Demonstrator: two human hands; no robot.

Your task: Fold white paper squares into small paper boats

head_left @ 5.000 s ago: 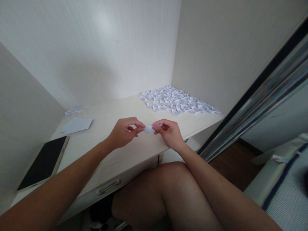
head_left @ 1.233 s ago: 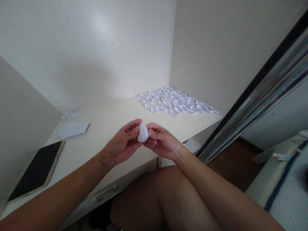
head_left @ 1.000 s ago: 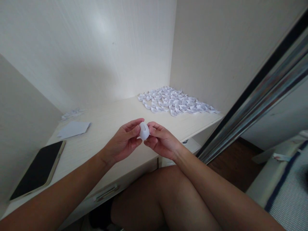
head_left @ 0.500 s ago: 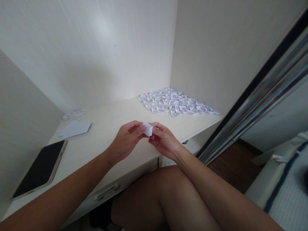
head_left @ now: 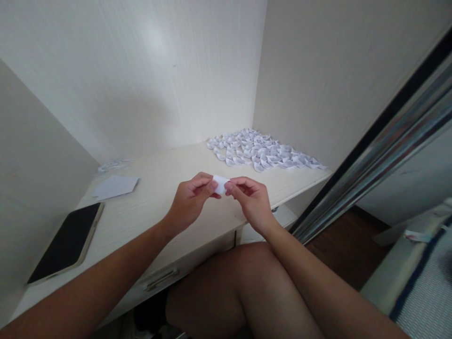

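Note:
A small white piece of paper [head_left: 221,184] is pinched between my two hands, above the front edge of the pale desk [head_left: 158,183]. My left hand [head_left: 190,200] grips its left side between thumb and fingers. On its right side, the thumb and fingers of my right hand [head_left: 251,200] close on it. Behind my hands, many small curled white paper pieces [head_left: 261,150] are spread in the back right corner. At the left lies a stack of flat white paper [head_left: 116,187], with thin paper strips [head_left: 115,165] behind it.
A phone [head_left: 67,242] with a dark screen lies at the desk's left front. Walls rise behind and beside the desk. Below is a drawer with a metal handle [head_left: 161,278], close to my bent leg [head_left: 226,287]. A dark-edged sliding frame [head_left: 370,136] stands at the right.
My right hand has turned, and its thumb now lies on the near face of the paper. The paper looks wider and more level. The view has shifted slightly.

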